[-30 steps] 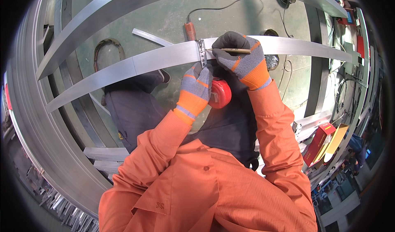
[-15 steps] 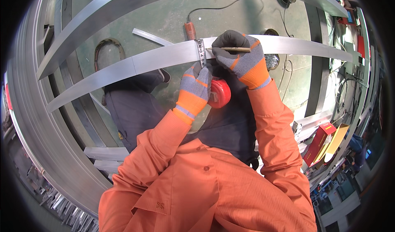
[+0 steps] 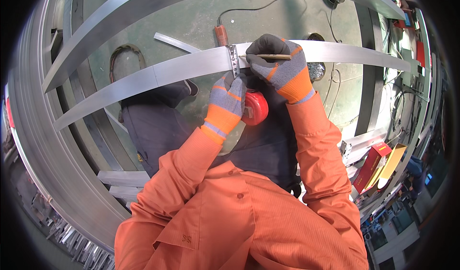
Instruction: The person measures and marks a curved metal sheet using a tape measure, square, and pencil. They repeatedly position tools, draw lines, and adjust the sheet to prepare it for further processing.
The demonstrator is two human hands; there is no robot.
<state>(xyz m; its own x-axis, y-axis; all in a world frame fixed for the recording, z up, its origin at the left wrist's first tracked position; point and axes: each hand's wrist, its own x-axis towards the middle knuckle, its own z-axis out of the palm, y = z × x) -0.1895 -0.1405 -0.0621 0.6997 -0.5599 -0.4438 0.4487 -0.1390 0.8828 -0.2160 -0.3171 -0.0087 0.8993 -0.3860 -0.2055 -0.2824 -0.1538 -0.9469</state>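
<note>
My gloved left hand [image 3: 228, 95] is closed around a red tape measure [image 3: 256, 108]. Its metal blade [image 3: 234, 59] lies across the width of a long silvery metal bar [image 3: 191, 65], just beyond my fingertips. In my right hand [image 3: 275, 61], also gloved, a slim pencil [image 3: 273, 57] is pinched between thumb and fingers. The pencil's tip points left at the bar's face, a little to the right of the blade; whether it touches the metal I cannot tell. A thin line [image 3: 155, 73] crosses the bar farther left.
A second metal beam [image 3: 115, 18] runs along the far side. Stacked long profiles [image 3: 43, 126] line the left. On the floor lie a corded tool with a reddish handle [image 3: 221, 35] and a loose metal strip [image 3: 176, 43]. A red box [image 3: 371, 168] stands at the right.
Almost everything stays in place. The pencil and my right hand have shifted very slightly to the left; the tape measure is still held across the bar.
</note>
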